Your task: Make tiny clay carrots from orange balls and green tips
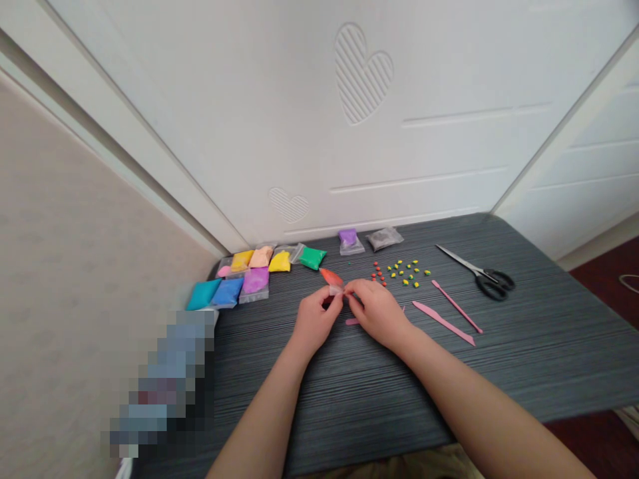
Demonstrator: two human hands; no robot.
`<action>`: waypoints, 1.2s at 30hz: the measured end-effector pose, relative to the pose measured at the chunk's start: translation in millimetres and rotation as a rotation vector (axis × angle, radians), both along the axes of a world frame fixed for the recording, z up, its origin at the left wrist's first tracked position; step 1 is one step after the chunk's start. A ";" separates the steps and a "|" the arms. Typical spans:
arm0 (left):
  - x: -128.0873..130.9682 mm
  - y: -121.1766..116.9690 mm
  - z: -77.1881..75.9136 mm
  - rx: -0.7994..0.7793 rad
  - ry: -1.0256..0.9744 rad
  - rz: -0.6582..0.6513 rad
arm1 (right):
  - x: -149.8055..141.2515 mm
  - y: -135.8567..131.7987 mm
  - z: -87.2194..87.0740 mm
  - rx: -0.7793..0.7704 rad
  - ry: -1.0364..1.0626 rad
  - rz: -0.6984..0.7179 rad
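While the dark tabletop (544, 346) spreads below, the right hand (375, 309), its grip unclear, sits beside the left hand (315, 318), which pinches an orange packet (330, 277), not yet emptied; rightward, yellow-green pieces (416, 285) and smaller orange pieces (379, 273) seem already shaped.

I watch through one camera worn on the person's head, looking forward and down across the dark bench (359, 392). The forearms run in from the bottom edge, and the left hand (317, 318) and right hand (378, 311) meet just below the middle of my view. It is near enough to show small pieces, yet wide enough to take in the white panel (449, 73) straight ahead, the side wall (74, 233) on the left and some reddish floor (606, 279) at right.
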State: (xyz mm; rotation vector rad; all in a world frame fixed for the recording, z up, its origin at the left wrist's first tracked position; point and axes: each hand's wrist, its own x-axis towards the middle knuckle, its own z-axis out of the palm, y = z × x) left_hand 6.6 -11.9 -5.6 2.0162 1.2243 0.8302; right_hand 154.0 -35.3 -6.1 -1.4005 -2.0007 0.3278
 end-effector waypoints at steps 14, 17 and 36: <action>1.3 -0.8 6.3 0.110 0.161 -0.054 | -4.4 -1.1 1.0 0.037 -0.106 -0.094; 0.5 -0.6 6.8 0.117 0.175 -0.066 | -4.5 -1.4 2.6 0.033 -0.101 -0.103; -3.6 -0.6 10.1 0.126 0.167 -0.126 | -6.9 -3.5 5.8 0.013 -0.083 -0.129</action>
